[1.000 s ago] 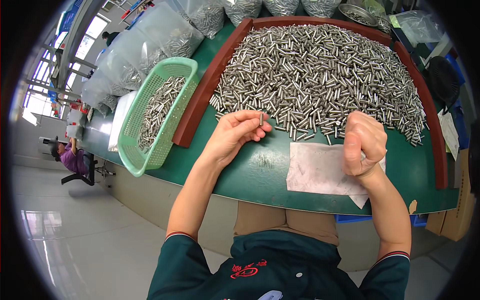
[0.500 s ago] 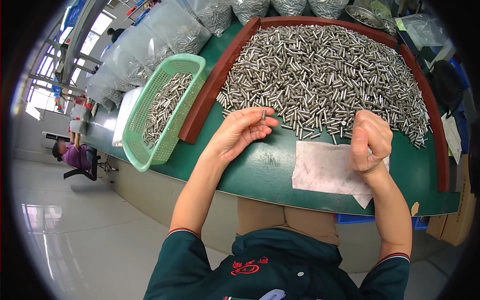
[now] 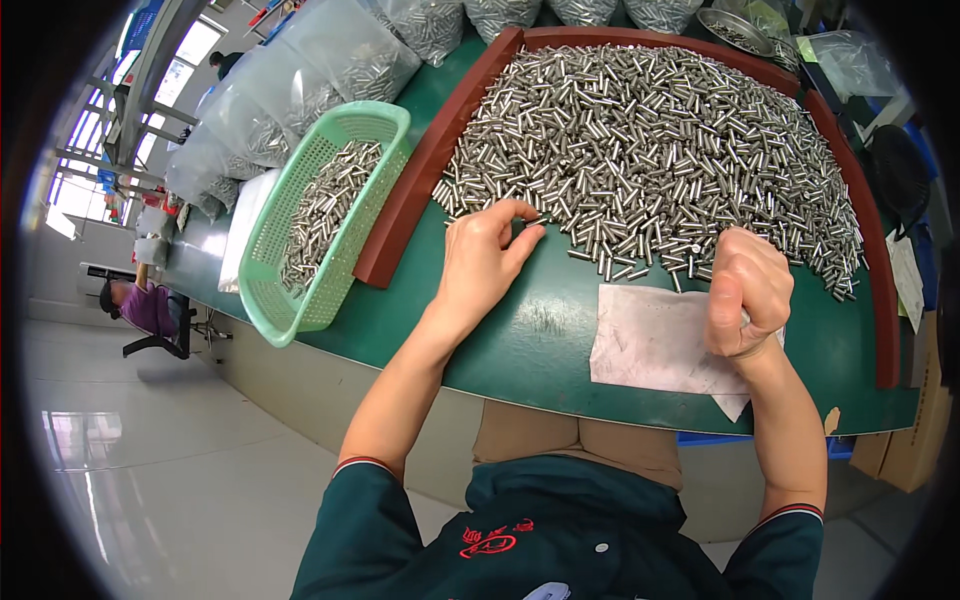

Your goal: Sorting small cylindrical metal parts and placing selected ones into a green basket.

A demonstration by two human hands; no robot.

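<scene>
A big heap of short, shiny metal pins is spread over the green tabletop. At its near left edge, my left hand pinches a metal pin between thumb and fingers, palm turned down. My right hand is curled into a fist above a stained whitish cloth, close to the heap's near edge. What the fist holds, if anything, is mostly hidden by the fingers. Left of the heap, a pale green perforated basket contains many more pins.
A dark red wooden border fences the heap on its left, far and right sides. Clear plastic bags of pins line the back left. A metal bowl stands at the far right. Another person sits at the far left.
My left hand has turned from palm up to palm down, and the pin in its fingers has come down to the heap's edge. The right fist has barely shifted.
</scene>
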